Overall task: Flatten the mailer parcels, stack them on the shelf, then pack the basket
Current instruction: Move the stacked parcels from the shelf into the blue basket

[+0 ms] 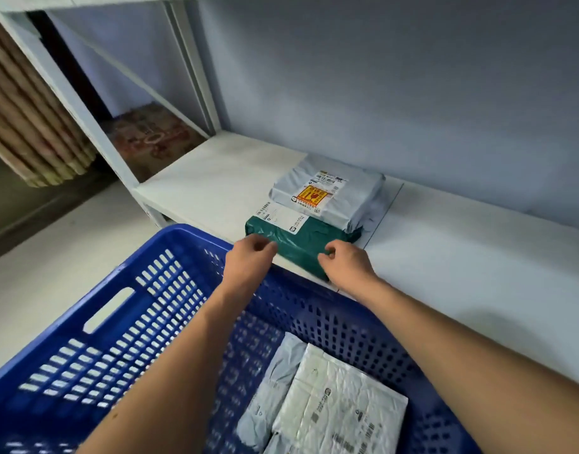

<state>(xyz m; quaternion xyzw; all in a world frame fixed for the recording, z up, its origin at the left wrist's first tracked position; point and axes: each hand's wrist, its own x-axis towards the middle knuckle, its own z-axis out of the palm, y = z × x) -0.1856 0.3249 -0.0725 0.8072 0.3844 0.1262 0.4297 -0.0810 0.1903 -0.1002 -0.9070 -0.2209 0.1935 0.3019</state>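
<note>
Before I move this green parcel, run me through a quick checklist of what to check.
1. Both hands on the green parcel: ok. The left hand and right hand curl at its near edge.
2. Grey parcel clear of it: cannot tell. It touches or overlaps the green parcel's far edge and may shift.
3. Green parcel flattened: cannot tell. Its wrap looks wrinkled.
4. Room in the blue basket: ok. The white parcel lies at the near right, and the mesh floor beside it is bare.
5. Space on the shelf: ok. The board left of the parcels is bare.
</note>
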